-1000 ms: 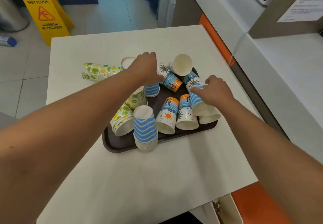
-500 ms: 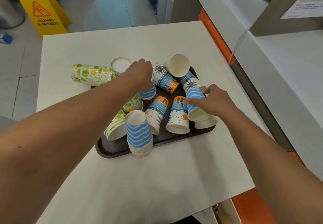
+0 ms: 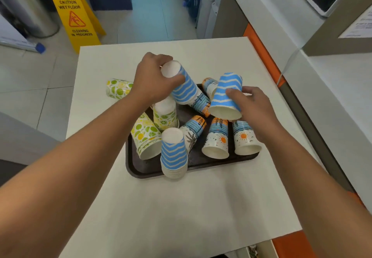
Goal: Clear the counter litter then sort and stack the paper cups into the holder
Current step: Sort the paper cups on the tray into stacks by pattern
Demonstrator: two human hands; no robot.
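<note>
A dark brown tray (image 3: 141,172) on the white table holds scattered paper cups. My left hand (image 3: 151,80) grips a blue wave-striped cup (image 3: 184,87), lifted above the tray with its base up. My right hand (image 3: 253,104) holds a second blue striped cup (image 3: 226,96), mouth tilted toward me. A stack of upside-down blue striped cups (image 3: 174,155) stands at the tray's front edge. Sunset-print cups (image 3: 217,141) and lime-print cups (image 3: 146,137) lie on the tray. One lime-print cup (image 3: 117,88) lies off the tray at the left.
The white table (image 3: 181,207) ends at an orange-edged counter (image 3: 261,46) on the right. A yellow wet-floor sign (image 3: 74,16) stands on the tiled floor beyond the table's far left corner. A bin opening (image 3: 253,251) shows below the near edge.
Both hands have lifted off the tray, each carrying a blue striped cup. The camera view has shifted, so the tray sits lower in the frame.
</note>
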